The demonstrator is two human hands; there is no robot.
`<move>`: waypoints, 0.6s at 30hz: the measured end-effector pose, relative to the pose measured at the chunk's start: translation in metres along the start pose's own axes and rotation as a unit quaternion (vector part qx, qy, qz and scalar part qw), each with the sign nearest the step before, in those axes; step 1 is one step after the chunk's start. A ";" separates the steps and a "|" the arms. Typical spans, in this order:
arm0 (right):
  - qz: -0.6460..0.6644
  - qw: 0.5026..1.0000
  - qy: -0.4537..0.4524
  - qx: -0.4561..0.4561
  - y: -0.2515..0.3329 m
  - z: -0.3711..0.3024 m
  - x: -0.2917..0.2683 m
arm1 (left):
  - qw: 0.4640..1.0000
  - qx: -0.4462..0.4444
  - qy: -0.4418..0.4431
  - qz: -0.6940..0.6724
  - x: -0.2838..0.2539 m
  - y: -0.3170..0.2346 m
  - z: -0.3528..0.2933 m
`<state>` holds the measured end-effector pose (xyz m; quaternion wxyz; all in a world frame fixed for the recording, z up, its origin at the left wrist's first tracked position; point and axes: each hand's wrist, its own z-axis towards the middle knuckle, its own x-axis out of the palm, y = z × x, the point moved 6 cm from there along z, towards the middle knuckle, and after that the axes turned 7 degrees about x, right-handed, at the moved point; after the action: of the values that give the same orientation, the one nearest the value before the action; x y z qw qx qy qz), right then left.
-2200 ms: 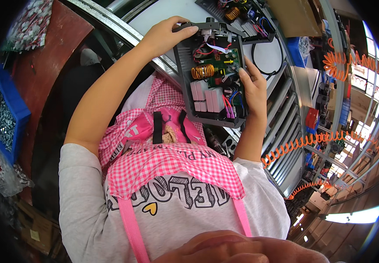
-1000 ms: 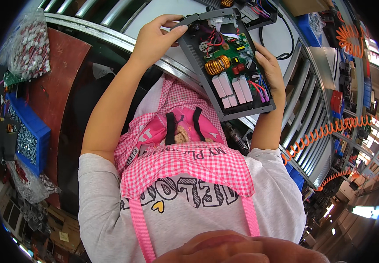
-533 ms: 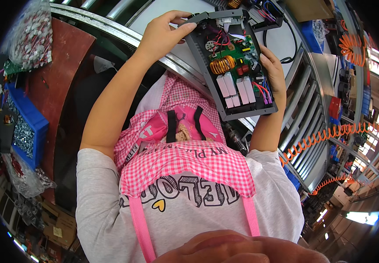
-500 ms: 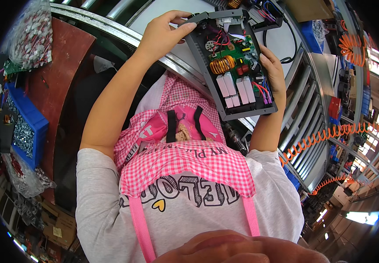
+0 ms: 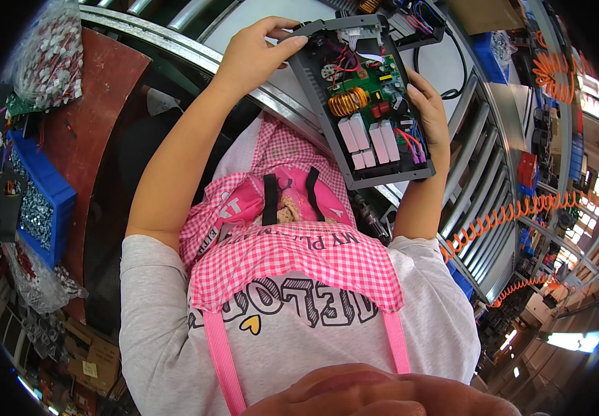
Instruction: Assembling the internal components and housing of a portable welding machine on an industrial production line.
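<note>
Between my two hands is a grey metal housing [image 5: 323, 125], lid off and tilted, with a green circuit board [image 5: 386, 73] inside. A copper-wound coil [image 5: 348, 102], pale rectangular blocks [image 5: 384, 142] and red, blue and purple wires [image 5: 412, 144] show on and around the board. My left hand [image 5: 258, 55] grips the housing's upper left corner, thumb on the rim and fingers behind it. Along the right side, my right hand [image 5: 429, 114] is wrapped round the edge; most of its fingers are hidden beneath.
Under the housing runs a roller conveyor [image 5: 476, 180] with a metal rail. Another open housing [image 5: 420, 28] and a black cable [image 5: 460, 69] lie beyond. At left, a blue bin of small metal parts [image 5: 39, 201] stands by a red-brown tabletop [image 5: 109, 83]. Orange coiled hoses [image 5: 514, 215] hang at right.
The housing has shifted slightly to the left and tilted a little, both hands moving with it. Their grip looks the same.
</note>
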<state>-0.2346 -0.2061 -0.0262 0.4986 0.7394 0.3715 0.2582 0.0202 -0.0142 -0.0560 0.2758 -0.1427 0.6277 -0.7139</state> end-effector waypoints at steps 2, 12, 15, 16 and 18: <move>-0.003 1.000 0.001 0.001 0.000 0.000 0.000 | 1.000 -0.001 0.000 0.002 0.000 0.000 0.000; 0.008 1.000 -0.002 -0.001 0.002 -0.003 0.008 | 1.000 -0.014 0.001 0.010 -0.002 0.005 0.000; 0.003 1.000 -0.005 -0.014 0.002 -0.003 0.008 | 1.000 -0.024 0.002 0.004 -0.002 0.004 0.000; -0.007 1.000 -0.009 -0.018 -0.001 -0.001 0.004 | 1.000 -0.027 0.002 0.002 -0.002 0.002 -0.001; -0.026 0.999 -0.017 -0.027 -0.003 0.000 -0.001 | 1.000 -0.025 -0.003 -0.003 -0.002 0.002 0.000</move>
<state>-0.2363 -0.2065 -0.0292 0.5312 0.7202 0.3748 0.2422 0.0219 -0.0129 -0.0580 0.2722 -0.1537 0.6441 -0.6981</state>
